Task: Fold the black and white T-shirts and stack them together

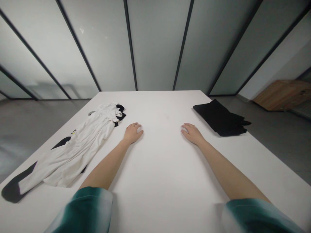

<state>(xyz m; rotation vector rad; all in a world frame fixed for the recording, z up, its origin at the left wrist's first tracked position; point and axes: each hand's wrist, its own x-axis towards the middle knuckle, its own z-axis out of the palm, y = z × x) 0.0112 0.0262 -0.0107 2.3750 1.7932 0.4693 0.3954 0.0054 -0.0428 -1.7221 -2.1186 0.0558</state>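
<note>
Loosely spread, the left hand [133,132] and right hand [191,133] appear to rest on a white bench [160,181] mid-frame, between a rumpled white garment [80,142] at left and black cloth [220,118], seemingly folded, at right.

White table [160,174], and going clockwise from mid-view: frosted glass wall [155,45] with dark bars up at 12. Folded black cloth [218,118] lies at 3 o'clock, wooden panel [282,95] way out past it. Right hand [192,133] is around 4, near the cloth, palm down; left hand [132,133] around 8, same pose. White garment [80,142] with black bits, pretty wrinkly, sprawls between 8 and 9.
</note>
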